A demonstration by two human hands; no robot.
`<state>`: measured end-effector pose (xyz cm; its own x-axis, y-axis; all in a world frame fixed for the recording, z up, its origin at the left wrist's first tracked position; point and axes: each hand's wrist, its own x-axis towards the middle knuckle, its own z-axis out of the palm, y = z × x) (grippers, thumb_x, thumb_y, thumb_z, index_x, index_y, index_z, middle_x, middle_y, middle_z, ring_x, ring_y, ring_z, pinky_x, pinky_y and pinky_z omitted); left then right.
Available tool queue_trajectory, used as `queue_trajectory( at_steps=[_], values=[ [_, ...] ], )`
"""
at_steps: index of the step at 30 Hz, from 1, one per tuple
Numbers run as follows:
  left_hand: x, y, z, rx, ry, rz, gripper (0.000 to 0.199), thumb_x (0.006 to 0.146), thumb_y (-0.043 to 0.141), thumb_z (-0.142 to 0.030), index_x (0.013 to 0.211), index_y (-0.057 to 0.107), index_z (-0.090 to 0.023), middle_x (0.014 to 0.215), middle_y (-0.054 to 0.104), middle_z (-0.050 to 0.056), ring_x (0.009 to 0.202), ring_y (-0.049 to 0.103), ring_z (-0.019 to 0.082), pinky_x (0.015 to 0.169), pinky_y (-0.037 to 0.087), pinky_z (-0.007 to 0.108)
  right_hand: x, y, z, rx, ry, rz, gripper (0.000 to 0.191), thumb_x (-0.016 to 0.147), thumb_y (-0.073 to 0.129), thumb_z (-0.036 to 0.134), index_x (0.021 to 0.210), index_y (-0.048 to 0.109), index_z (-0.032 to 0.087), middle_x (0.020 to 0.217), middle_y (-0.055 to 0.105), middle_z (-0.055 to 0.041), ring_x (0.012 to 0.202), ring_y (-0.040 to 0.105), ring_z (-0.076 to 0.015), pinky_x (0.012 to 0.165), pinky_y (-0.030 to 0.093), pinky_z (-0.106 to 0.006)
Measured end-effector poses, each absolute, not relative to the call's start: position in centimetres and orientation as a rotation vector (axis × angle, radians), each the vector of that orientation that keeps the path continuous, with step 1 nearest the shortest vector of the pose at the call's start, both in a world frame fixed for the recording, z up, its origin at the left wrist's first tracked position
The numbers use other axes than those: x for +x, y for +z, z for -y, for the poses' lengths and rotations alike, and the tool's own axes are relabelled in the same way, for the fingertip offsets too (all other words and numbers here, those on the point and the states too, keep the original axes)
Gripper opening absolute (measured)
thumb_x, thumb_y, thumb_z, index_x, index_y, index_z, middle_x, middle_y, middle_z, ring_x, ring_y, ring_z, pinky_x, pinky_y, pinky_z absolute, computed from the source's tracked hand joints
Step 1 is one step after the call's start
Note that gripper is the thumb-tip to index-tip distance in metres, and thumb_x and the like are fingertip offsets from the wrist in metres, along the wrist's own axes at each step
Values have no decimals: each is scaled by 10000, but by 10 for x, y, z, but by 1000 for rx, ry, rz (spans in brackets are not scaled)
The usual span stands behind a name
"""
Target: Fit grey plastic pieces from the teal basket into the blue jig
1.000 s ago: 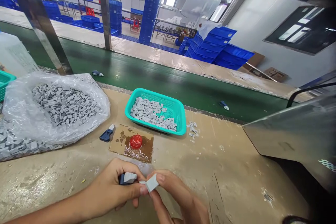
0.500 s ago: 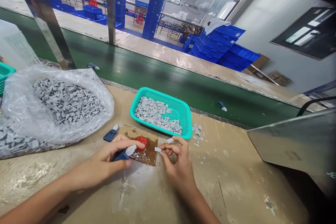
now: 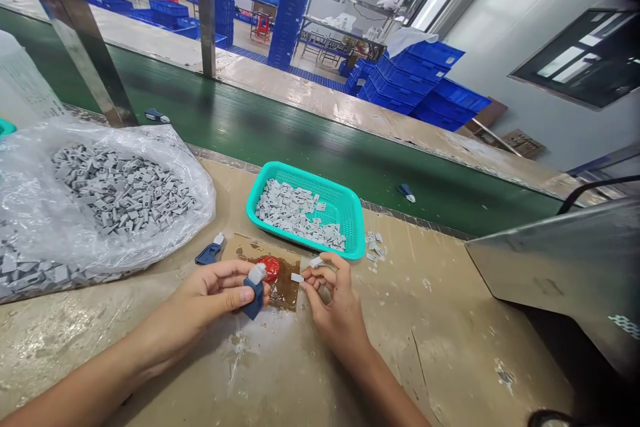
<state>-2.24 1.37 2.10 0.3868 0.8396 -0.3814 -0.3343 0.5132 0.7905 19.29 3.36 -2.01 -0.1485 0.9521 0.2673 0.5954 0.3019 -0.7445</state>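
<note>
My left hand [image 3: 210, 293] grips a dark blue plastic part with a pale grey tip [image 3: 254, 299], thumb in front and fingers behind, the tip pointing up. My right hand [image 3: 340, 310] pinches a small white plastic piece [image 3: 297, 277] between thumb and fingertip. A second white piece [image 3: 317, 261] sits higher, at the raised index finger. Between the hands lies a wet brown board [image 3: 287, 292] bearing a round red blob [image 3: 271, 269], partly behind my left fingers. Another blue part with a white tip [image 3: 209, 253] rests left of the board.
A teal basket [image 3: 356, 213] of white pieces stands behind the board, with several loose pieces [image 3: 374, 247] to its right. At left is a clear plastic bag [image 3: 200, 207] of grey pieces. Two blue parts lie on the green conveyor [image 3: 300, 140]. A metal panel [image 3: 550, 267] stands at right.
My left hand has drawn its fingers back from the red blob and turned the blue part more upright. The right hand keeps its white pieces. The view has shifted slightly.
</note>
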Motion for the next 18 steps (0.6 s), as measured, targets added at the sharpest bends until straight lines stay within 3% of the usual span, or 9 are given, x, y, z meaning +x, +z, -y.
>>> queue_trajectory(
  at_steps=[7,12,18],
  values=[
    [-15,24,-6,508,807,-773,318,696,694,-236,982,565,-185,959,630,37,878,580,135,818,420,241,190,-2,-25,-1389,741,1688,361,782,523,183,1084,327,220,774,622,-18,657,573,-148,667,499,-314],
    [-11,16,-3,680,853,-842,236,700,688,-208,864,519,-181,800,595,-25,710,524,64,654,379,171,168,36,-8,-1171,1117,1376,425,749,603,163,1027,297,265,755,645,11,703,625,-137,689,532,-278],
    [-12,15,-2,832,802,-852,242,697,664,-193,769,434,-176,795,539,-36,610,425,51,541,298,177,154,40,3,-1112,1299,1333,448,751,617,175,1052,297,264,758,644,11,739,645,-142,711,548,-270]
  ],
)
